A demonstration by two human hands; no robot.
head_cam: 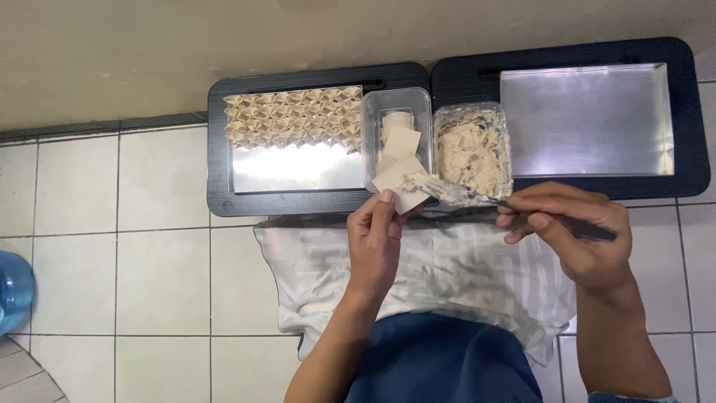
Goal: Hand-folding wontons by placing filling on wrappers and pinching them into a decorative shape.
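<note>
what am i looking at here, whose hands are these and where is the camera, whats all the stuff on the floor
There is no machine here: these are a person's own two bare hands, filmed by one camera worn on their head and looking straight down. The person appears to sit on a white tiled floor with a pale striped cloth in front of them.

The left hand pinches a square dough wrapper. The right hand holds a fork whose tip carries some pale filling over the wrapper.

Beyond the hands lie two black trays. The left tray holds a metal sheet with rows of folded dumplings. The right tray holds a bare metal sheet. Between them sit two clear tubs: one with spare wrappers, one with filling.
</note>
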